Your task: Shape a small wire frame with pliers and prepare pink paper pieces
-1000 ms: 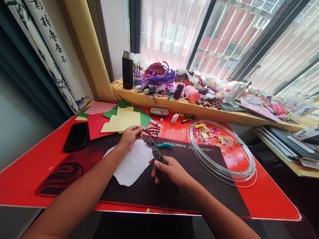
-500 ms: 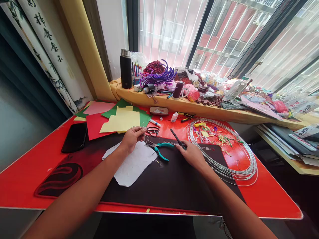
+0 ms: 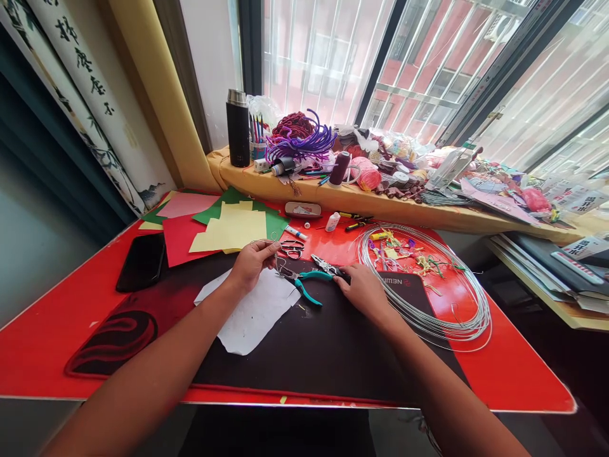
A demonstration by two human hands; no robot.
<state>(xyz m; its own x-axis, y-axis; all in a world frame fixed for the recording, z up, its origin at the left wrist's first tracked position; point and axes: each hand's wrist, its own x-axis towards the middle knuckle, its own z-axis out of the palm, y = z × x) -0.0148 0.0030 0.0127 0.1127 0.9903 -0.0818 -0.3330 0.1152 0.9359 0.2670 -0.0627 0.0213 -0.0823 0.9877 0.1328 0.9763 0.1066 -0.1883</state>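
Observation:
My left hand (image 3: 251, 265) is closed in a pinch on a thin bent wire (image 3: 280, 259), its small curl showing near the fingertips. In my right hand (image 3: 364, 287) is a pair of dark-handled pliers (image 3: 323, 264), jaws pointing up and left toward the wire. Between the hands, pliers with teal handles (image 3: 310, 298) lie on the black desk mat (image 3: 333, 355). Below my left hand rests a creased white sheet of paper (image 3: 252, 324). Small scissors (image 3: 292, 249) lie just beyond the teal pliers.
A large coil of silvery wire (image 3: 480, 311) surrounds colourful scraps (image 3: 404, 251) at the right. Coloured paper (image 3: 233, 230) and a black phone (image 3: 140, 261) lie at the left. A small white bottle (image 3: 332, 221) stands behind. Yarn and craft supplies crowd the windowsill (image 3: 304, 193).
The pliers in my right hand have turned, so their metal jaws now show, and that hand has shifted slightly. My left hand has stayed almost still.

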